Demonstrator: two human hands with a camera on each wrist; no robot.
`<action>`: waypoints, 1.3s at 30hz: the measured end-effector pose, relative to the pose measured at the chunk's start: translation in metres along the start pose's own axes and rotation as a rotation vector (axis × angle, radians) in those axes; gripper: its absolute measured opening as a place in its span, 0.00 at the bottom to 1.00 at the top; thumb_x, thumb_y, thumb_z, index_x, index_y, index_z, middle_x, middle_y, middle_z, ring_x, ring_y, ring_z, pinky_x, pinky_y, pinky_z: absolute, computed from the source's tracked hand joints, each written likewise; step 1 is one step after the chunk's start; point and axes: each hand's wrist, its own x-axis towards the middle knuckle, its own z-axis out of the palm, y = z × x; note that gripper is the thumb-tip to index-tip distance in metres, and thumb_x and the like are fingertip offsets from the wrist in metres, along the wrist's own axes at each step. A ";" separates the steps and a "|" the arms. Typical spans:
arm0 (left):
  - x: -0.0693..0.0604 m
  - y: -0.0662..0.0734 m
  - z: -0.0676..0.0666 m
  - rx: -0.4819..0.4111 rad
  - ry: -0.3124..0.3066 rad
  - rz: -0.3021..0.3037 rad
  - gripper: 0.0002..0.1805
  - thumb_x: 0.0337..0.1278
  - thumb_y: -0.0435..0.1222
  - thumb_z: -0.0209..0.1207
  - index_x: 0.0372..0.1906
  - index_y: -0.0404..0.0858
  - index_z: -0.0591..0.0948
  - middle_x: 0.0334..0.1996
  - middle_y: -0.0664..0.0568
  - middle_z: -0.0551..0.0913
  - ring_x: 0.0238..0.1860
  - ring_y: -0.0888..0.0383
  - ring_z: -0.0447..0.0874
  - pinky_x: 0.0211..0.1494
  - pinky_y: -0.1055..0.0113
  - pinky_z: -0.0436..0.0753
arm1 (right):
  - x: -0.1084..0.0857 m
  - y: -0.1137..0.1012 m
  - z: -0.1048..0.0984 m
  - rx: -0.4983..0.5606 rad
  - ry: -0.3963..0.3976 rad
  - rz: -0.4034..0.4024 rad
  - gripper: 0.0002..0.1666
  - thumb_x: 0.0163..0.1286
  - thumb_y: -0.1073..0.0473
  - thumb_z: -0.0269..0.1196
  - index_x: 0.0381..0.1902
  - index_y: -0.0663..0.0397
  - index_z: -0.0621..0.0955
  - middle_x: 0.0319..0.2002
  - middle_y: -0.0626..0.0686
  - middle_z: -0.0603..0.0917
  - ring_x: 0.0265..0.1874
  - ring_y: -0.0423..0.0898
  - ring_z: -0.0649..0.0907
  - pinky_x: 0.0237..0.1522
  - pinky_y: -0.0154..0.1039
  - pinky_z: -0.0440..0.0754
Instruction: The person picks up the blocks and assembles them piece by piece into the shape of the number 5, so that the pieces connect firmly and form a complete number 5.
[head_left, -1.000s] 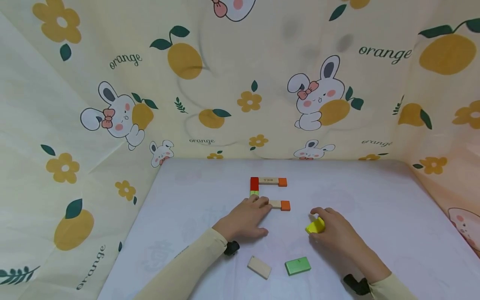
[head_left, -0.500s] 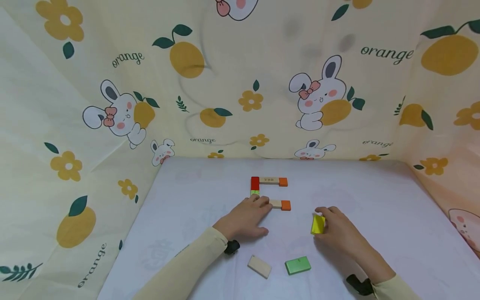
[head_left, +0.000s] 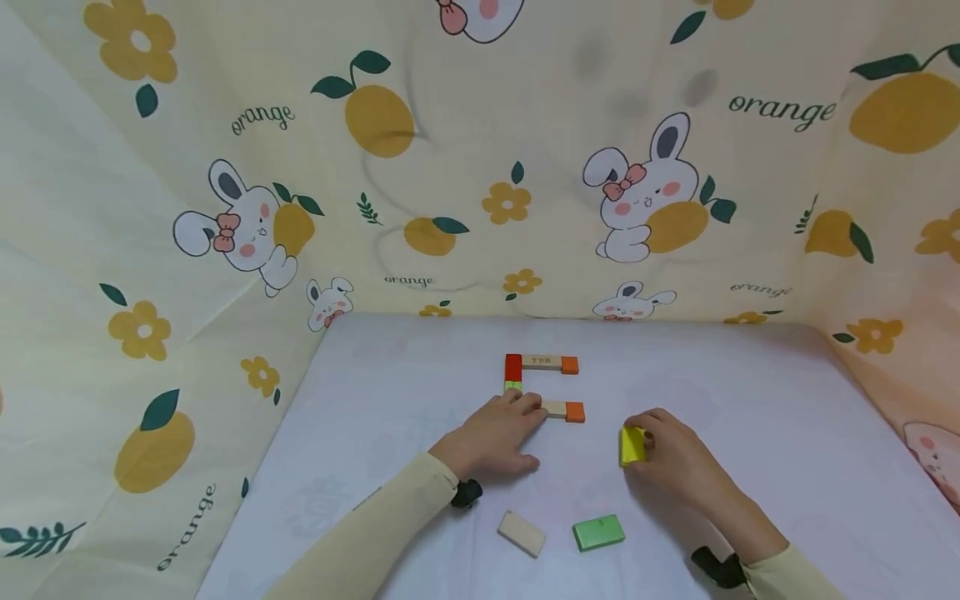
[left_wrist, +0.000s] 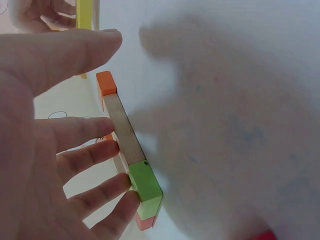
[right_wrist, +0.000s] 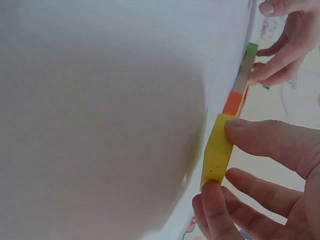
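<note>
In the head view, several blocks form a bracket shape: a red block [head_left: 513, 367], an upper wooden block [head_left: 542, 362] ending in an orange block [head_left: 570, 365], and a lower wooden block [head_left: 555, 409] ending in another orange block [head_left: 574, 412]. My left hand [head_left: 495, 435] rests over the near left corner. Its extended fingertips touch the side of the lower row, including a green block [left_wrist: 145, 182], in the left wrist view. To the right, my right hand [head_left: 681, 458] pinches a yellow block [right_wrist: 218, 150] between thumb and fingers. Whether that block touches the table is unclear.
A loose wooden block [head_left: 522, 533] and a light green block [head_left: 598, 532] lie near the front of the white table [head_left: 375, 392]. A patterned cloth [head_left: 450, 192] with rabbits and oranges stands behind it and along the sides. A red edge [left_wrist: 262, 235] shows low in the left wrist view.
My right hand has turned the yellow block from a slant to nearly straight, shifting slightly right and then back a little. My left hand and the laid blocks keep their places.
</note>
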 end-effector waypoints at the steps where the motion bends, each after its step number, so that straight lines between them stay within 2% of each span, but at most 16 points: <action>1: 0.000 0.001 0.000 -0.002 -0.002 0.001 0.40 0.69 0.59 0.66 0.80 0.46 0.74 0.78 0.53 0.69 0.74 0.51 0.66 0.76 0.59 0.71 | 0.000 -0.001 0.000 0.003 -0.004 0.006 0.33 0.53 0.67 0.83 0.58 0.63 0.85 0.58 0.63 0.82 0.50 0.60 0.86 0.51 0.58 0.88; 6: -0.002 0.004 0.001 0.002 -0.005 0.008 0.40 0.69 0.59 0.66 0.80 0.46 0.74 0.78 0.54 0.69 0.74 0.51 0.67 0.76 0.59 0.71 | 0.002 -0.007 0.001 0.017 -0.011 -0.002 0.34 0.54 0.70 0.82 0.60 0.63 0.85 0.59 0.63 0.81 0.50 0.60 0.86 0.51 0.56 0.90; 12: -0.002 0.004 0.004 -0.003 -0.001 0.000 0.40 0.69 0.59 0.66 0.80 0.47 0.74 0.78 0.54 0.69 0.73 0.52 0.67 0.75 0.59 0.72 | 0.007 -0.017 0.004 0.032 -0.013 -0.057 0.35 0.54 0.71 0.81 0.61 0.64 0.85 0.60 0.62 0.81 0.51 0.58 0.87 0.52 0.54 0.89; 26: 0.001 0.003 0.002 -0.001 0.002 -0.025 0.41 0.68 0.59 0.67 0.80 0.47 0.74 0.78 0.54 0.69 0.73 0.52 0.66 0.76 0.59 0.72 | 0.026 -0.039 0.016 0.041 -0.045 -0.100 0.35 0.55 0.70 0.82 0.62 0.61 0.85 0.60 0.58 0.81 0.51 0.54 0.86 0.53 0.51 0.89; 39: 0.002 0.003 0.002 0.007 0.008 -0.015 0.41 0.68 0.59 0.67 0.80 0.46 0.74 0.78 0.54 0.70 0.73 0.52 0.67 0.76 0.59 0.71 | 0.035 -0.039 0.035 -0.020 -0.047 -0.096 0.33 0.55 0.67 0.84 0.59 0.59 0.85 0.56 0.55 0.81 0.46 0.51 0.82 0.54 0.50 0.88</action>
